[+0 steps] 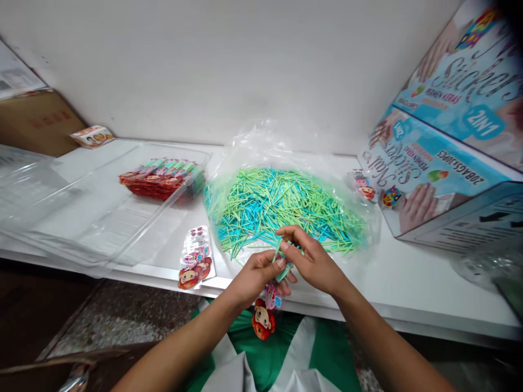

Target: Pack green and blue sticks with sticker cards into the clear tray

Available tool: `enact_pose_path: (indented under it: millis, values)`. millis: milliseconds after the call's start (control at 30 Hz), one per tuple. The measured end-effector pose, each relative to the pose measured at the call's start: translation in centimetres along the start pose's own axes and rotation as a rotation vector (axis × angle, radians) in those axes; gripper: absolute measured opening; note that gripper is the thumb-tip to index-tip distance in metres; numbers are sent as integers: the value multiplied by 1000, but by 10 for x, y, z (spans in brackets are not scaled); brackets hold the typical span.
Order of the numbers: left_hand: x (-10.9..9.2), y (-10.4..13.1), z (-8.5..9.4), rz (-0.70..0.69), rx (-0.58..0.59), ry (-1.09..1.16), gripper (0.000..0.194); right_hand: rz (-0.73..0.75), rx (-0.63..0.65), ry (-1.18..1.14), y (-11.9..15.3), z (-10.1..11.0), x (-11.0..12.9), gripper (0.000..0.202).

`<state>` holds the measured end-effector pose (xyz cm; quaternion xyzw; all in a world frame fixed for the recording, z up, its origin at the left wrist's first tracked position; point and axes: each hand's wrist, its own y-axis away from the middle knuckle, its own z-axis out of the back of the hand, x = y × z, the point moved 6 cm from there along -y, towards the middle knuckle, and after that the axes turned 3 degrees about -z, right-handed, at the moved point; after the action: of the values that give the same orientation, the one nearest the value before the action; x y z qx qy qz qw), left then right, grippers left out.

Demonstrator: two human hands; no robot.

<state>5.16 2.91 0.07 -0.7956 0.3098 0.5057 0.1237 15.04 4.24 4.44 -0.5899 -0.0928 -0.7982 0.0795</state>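
The packet [265, 321] hangs below the fingers, just past the near edge of the tabletop [404, 277], its red cartoon head lowest. The left hand [255, 275] pinches its upper part between thumb and fingers, by a small bundle [284, 272] of green and blue sticks. The right hand [312, 258] closes thumb and fingertips on the bundle's upper end; whether the bundle is inside the packet's mouth is hidden by the fingers.

The packet looks light and limp, its glossy film probably slippery, so a pinch near the top edge should suit it. The sticks seem thin and fairly stiff; they would likely bend or scatter if squeezed off-centre, and are best held together along their length.

Just beyond the hands, a heap [273, 201] of loose sticks lies on an open clear bag [265, 136]. Left of it are flat packets [196, 261] near the edge and, farther off, a stack [159, 182] of filled ones at the right end of a clear tray [143, 223]. Printed boxes [441, 179] stand at the right, a brown carton [36, 122] at the far left.
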Motion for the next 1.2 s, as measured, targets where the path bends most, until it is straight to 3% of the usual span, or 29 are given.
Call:
enact_pose_path:
  millis: [133, 267, 333, 533, 700, 1000, 1067, 1200]
  values:
    - [1, 6, 3, 24, -47, -12, 29, 63, 58, 111, -5, 2, 5, 20]
    - [7, 16, 24, 98, -246, 25, 31, 31, -95, 225, -18, 28, -20, 29]
    - [10, 20, 36, 137, -331, 52, 34, 12, -130, 453, -21, 32, -37, 24]
    - [12, 25, 52, 142, -381, 93, 37, -10, 107, 1099, -31, -5, -67, 23]
    - [11, 22, 49, 135, -342, 120, 38, -59, 152, 1186, -48, -16, -76, 26]
    - [9, 17, 48, 98, -335, 96, 44, 33, 80, 1061, -49, 1, -64, 36]
    - [8, 16, 46, 98, -329, 81, 46, 103, 19, 859, -48, 5, -51, 33]
    - [5, 13, 42, 86, -323, 31, 42, 155, -256, 200, -36, 20, -23, 24]
